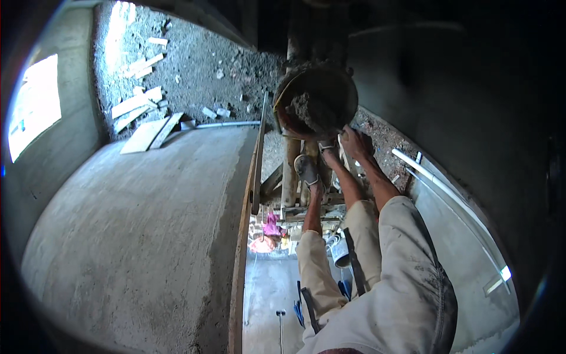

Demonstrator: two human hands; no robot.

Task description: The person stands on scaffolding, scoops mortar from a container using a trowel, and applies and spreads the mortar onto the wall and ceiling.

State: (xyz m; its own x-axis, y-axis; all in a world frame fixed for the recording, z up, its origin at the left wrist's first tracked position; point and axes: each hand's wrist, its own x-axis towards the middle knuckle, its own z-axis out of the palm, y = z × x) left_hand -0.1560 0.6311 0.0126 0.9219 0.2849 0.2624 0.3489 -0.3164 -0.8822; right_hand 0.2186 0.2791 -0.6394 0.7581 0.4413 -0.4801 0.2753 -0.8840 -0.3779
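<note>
A round, dark bucket (346,88) stands high on the scaffold, with a lump of wet grey mortar (309,111) inside it. At the bucket's near right rim is my right hand (355,143), its fingers closed. Shadow hides whether they grip the rim or a tool's handle reaching into the mortar. My right forearm comes up from a rolled, light sleeve. My left hand is out of view. Just below the bucket, my feet in worn shoes (306,169) rest on the scaffold's wooden poles (290,171).
A long upright board (243,259) runs beside a grey plastered wall surface (147,218) on the left. Broken planks (144,134) lie on rubble ground. Far below hangs or stands a small bucket (340,252), near a pink cloth (271,226). A white pipe (427,173) crosses on the right.
</note>
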